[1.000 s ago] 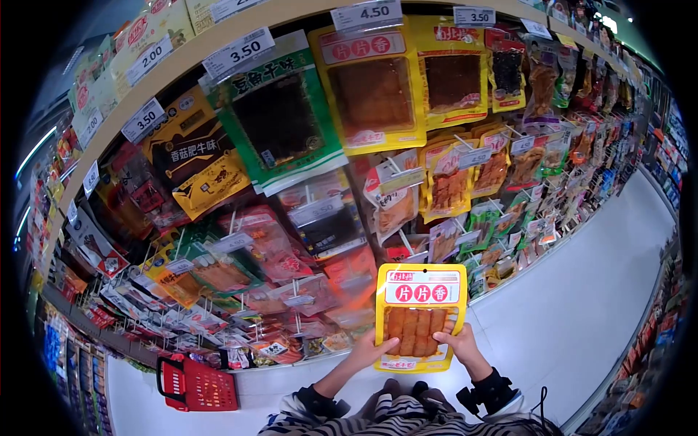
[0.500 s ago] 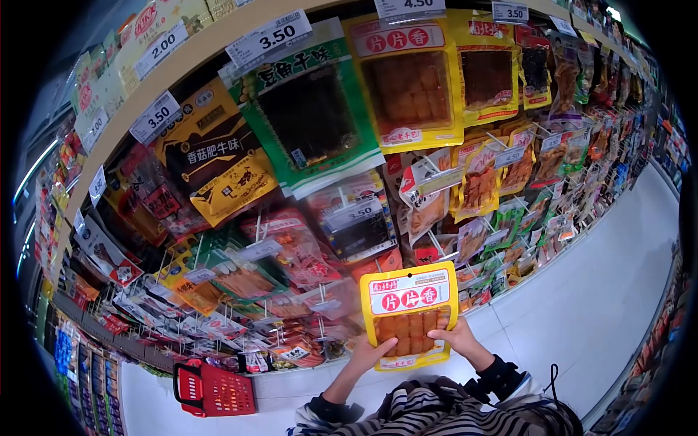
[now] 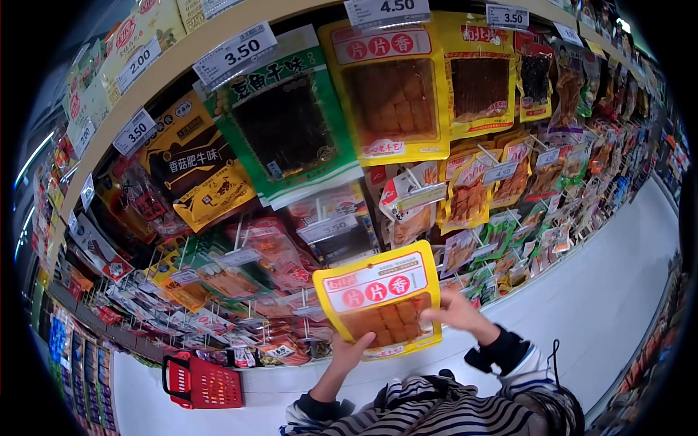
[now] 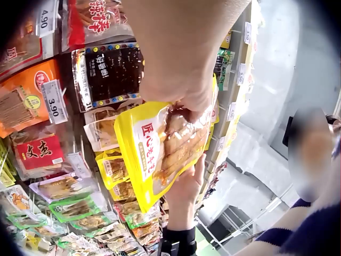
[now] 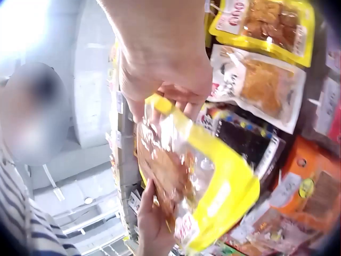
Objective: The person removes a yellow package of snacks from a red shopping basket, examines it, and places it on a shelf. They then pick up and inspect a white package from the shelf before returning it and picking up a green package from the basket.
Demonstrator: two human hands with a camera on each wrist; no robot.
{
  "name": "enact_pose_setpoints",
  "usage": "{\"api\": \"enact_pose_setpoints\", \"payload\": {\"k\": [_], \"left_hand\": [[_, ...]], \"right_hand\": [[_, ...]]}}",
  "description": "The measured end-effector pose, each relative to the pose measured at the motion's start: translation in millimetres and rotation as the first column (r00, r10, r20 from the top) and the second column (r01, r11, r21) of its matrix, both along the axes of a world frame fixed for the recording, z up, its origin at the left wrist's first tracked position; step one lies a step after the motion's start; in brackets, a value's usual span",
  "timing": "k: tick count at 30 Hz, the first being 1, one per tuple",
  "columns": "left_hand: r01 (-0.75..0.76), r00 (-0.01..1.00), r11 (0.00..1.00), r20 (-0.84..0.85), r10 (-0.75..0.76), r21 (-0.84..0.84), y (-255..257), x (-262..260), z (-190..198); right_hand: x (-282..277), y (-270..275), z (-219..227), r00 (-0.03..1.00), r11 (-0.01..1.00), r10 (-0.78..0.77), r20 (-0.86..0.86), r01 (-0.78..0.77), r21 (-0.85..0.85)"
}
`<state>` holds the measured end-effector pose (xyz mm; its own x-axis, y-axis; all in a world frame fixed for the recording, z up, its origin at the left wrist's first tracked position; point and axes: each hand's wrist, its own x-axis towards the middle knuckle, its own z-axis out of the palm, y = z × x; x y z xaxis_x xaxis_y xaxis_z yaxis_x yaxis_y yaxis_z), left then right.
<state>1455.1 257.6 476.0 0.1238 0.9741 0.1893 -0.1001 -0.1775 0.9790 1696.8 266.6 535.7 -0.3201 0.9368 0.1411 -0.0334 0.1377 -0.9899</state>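
Note:
A yellow-edged snack packet with a clear window of brown pieces tilts in front of the person in the head view. The left hand grips its lower left corner, thumb on the front. At its right edge is the right hand, thumb over the front and fingers behind. The left wrist view shows the packet between the left hand above and the right hand below. In the right wrist view the right hand pinches the packet's edge, the left hand at the other side.
Hanging packets fill the rack ahead, among them a green one and a large yellow one, under price tags. A red basket stands on the pale floor at lower left. More shelves stand beyond it.
The packet has moved left and up a little and tilted, its left side lower. The right hand has shifted up along the packet's right edge. The head view has shifted slightly.

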Motion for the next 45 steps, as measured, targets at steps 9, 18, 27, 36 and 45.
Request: {"api": "enact_pose_setpoints", "payload": {"k": [9, 18, 27, 36, 45], "left_hand": [[-0.122, 0.989, 0.992, -0.086, 0.124, 0.028, 9.4, 39.4, 19.9], [-0.152, 0.982, 0.988, -0.111, 0.153, 0.012, -5.6, 39.1, 14.2], [-0.19, 0.981, 0.982, -0.05, 0.189, -0.011, -19.8, 29.9, 32.7], [-0.147, 0.983, 0.978, 0.091, 0.161, -0.144, -25.5, 33.8, 61.0], [-0.132, 0.969, 0.977, 0.187, 0.163, -0.165, -31.3, 30.7, 58.6]], "right_hand": [[90.2, 116.3, 176.7, 0.907, 0.577, -0.393, -0.153, 0.373, 0.727], [77.5, 186.8, 197.0, 0.889, 0.517, -0.442, -0.121, 0.363, 0.776], [62.8, 192.3, 191.1, 0.962, 0.769, -0.207, -0.179, 0.273, 0.578], [57.4, 198.8, 192.0, 0.915, 0.707, -0.402, -0.045, 0.342, 0.619], [72.9, 147.7, 210.3, 0.956, 0.789, -0.208, -0.208, 0.29, 0.543]]}}
